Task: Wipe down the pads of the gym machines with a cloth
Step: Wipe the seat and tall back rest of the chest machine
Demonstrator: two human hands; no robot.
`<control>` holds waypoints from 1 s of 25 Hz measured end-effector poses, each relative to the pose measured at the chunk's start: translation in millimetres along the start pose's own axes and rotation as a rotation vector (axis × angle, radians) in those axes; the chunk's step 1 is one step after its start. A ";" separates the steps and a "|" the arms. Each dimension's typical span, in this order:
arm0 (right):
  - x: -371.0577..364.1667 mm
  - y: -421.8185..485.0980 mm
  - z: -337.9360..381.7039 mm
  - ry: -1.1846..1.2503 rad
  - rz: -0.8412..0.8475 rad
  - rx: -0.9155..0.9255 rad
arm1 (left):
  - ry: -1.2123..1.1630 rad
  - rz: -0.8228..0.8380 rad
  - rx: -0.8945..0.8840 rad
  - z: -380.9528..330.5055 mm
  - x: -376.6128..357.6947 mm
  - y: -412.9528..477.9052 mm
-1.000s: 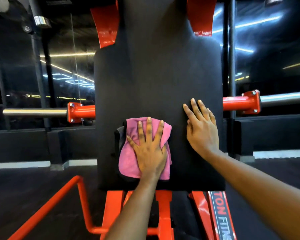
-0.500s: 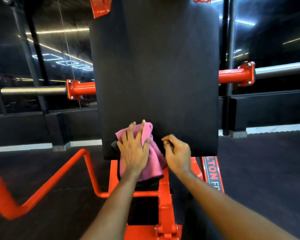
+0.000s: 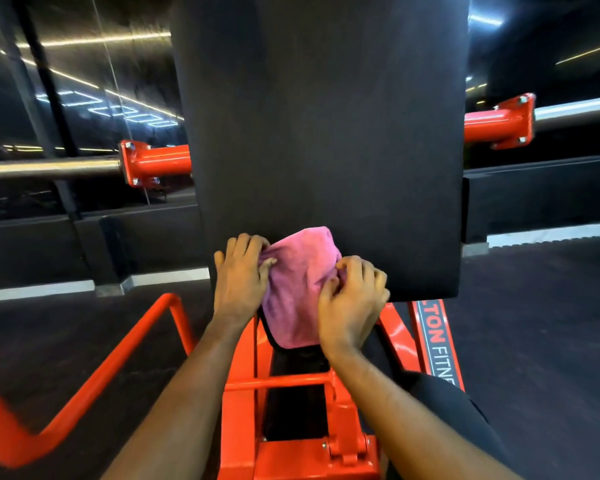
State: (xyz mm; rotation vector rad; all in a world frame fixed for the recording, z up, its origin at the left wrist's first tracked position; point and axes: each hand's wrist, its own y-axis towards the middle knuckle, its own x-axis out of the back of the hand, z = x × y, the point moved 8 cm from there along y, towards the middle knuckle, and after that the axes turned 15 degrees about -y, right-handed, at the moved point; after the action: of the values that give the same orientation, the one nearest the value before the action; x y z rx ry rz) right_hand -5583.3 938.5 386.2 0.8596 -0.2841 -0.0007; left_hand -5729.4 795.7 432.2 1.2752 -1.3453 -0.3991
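Cloth (image 3: pixel 300 289) at pad (image 3: pixel 323 133) bottom edge; red frame (image 3: pixel 239 393) below.

Large black pad (image 3: pixel 326 133), matte, rounded at the lower corners, upright in the middle of the scene. Against its near lower edge, bunched pink cloth (image 3: pixel 300 289), lower half hanging below the pad, gripped at its left by the left hand (image 3: pixel 239 282), pinched at its right by the right hand (image 3: pixel 350 306).

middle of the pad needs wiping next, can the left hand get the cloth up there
Probably yes: the left hand grips the cloth at the lower edge of the pad, and the face above is bare. The right hand pinches the cloth too and may need to let go.
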 end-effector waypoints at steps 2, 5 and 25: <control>-3.9 -24.2 19.0 0.000 -0.072 0.136 | -0.062 0.026 -0.025 4.9 -2.6 7.2; -58.7 -47.2 33.5 -0.119 0.219 0.170 | -0.271 0.040 -0.104 8.7 2.9 9.0; 17.8 114.1 -95.5 -0.082 -0.239 -0.283 | 0.023 -0.125 0.108 3.6 -8.7 -18.6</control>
State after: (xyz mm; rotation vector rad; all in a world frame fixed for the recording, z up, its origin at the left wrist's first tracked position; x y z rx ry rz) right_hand -5555.5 1082.5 416.8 0.6079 -0.2495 -0.2927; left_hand -5726.9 795.0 411.5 1.4542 -1.2855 -0.4020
